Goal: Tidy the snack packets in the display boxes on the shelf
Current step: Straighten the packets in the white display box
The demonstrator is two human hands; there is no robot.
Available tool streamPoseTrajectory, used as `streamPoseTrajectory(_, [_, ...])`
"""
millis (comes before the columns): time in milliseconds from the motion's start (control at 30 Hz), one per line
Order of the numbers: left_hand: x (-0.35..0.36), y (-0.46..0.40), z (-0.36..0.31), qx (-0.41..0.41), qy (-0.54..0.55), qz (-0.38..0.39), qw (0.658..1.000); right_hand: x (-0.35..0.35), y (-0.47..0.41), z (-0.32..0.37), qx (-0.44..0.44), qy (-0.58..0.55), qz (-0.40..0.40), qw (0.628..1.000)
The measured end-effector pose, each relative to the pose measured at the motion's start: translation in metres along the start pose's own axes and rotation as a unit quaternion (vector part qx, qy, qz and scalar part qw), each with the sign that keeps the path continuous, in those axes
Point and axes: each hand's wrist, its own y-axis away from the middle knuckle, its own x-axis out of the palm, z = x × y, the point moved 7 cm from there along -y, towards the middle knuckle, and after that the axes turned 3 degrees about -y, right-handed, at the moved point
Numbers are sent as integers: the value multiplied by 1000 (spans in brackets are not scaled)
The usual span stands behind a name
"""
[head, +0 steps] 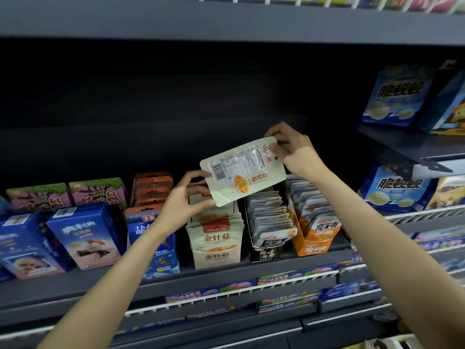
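**One packet held up over its box**

A pale snack packet (242,171) is held up in the air, in front of the dark shelf back. Its back side, with the bar code, is turned to the camera. It is tilted, with one end higher than the other.

The lower left corner is pinched by the left hand (182,201), between thumb and curled fingers. The top right corner, near the little hang hole, is pinched by the right hand (293,152). So both hands are closed on the same packet.

Just below it stands the cream display box (217,256), full of packets of the same kind. The ones at the front stand in a neat row. Next to it on the right are a black box (268,253) and an orange box (317,244), each with its own row of packets. Blue cartons (85,235) stand on the left side of the shelf (226,269).

The step in hand looks like this: one loose packet is being turned and checked before it is put back. Next, the packet should probably be turned so its front faces out and its top is up. Then it can be slid down into the cream box, in line with the others. Care is needed so the row is not knocked over.
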Motion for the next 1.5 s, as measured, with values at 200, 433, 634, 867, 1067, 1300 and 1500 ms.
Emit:
streamPoseTrajectory(200, [-3, -1, 5, -4, -8, -9, 1000, 0, 6, 7, -35, 7, 46, 998])
streamPoseTrajectory(433, [1, -5, 12, 6, -18, -3, 1000, -9, 19, 26, -42, -59, 208, 975])
streamPoseTrajectory(634, [4, -7, -3, 67, -245, 33, 967, -28, 7, 39, -161, 194, -45, 967])
streamPoseTrajectory(867, [-20, -19, -12, 208, -447, 28, 870, -23, 1, 20, -30, -49, -38, 998])
streamPoseTrajectory(1067, [-41, -31, -6, 164, -455, 86, 871, 36, 7, 9, 31, -206, 36, 978])
streamPoseTrajectory(1300, [-44, -32, 13, 101, -445, 148, 878, 103, 23, 12, -88, 238, 138, 957])
streamPoseTrajectory(1500, [-45, -32, 16, 63, -428, 155, 888, 129, 13, 12, -66, 360, 181, 913])
